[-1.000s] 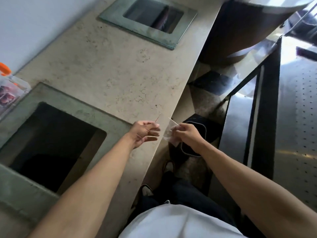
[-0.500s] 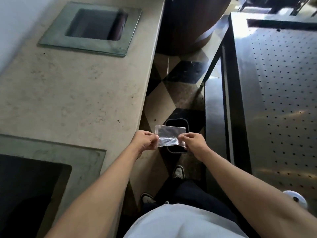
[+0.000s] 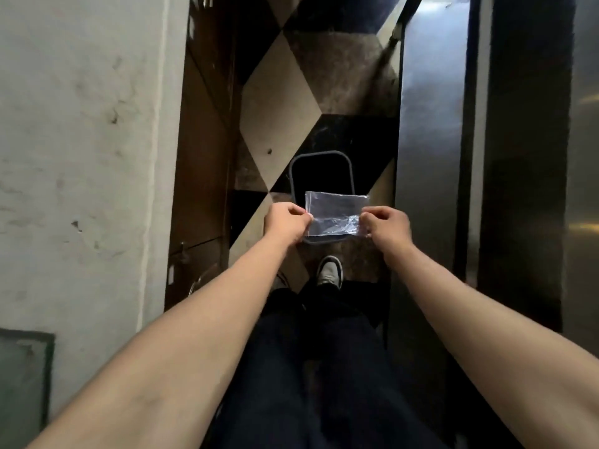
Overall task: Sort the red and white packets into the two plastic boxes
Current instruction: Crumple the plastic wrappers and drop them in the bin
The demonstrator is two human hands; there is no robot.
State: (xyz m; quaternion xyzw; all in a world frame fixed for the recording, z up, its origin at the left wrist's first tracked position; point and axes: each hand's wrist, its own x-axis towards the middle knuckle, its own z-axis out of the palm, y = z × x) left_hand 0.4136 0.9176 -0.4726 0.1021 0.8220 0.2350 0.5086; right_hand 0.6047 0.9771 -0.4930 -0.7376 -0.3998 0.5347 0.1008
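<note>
A dark bin (image 3: 321, 176) with a rounded rim stands on the checkered floor (image 3: 278, 102), to the right of the stone counter (image 3: 81, 140); its inside is black and nothing can be made out in it. Over the bin's near edge hangs a clear, empty-looking plastic bag (image 3: 334, 217), crinkled and stretched flat. The left hand (image 3: 287, 223) pinches the bag's left edge between thumb and fingers, and the right hand (image 3: 387, 225) pinches its right edge. A shoe (image 3: 330, 271) shows just below the bin.
</note>
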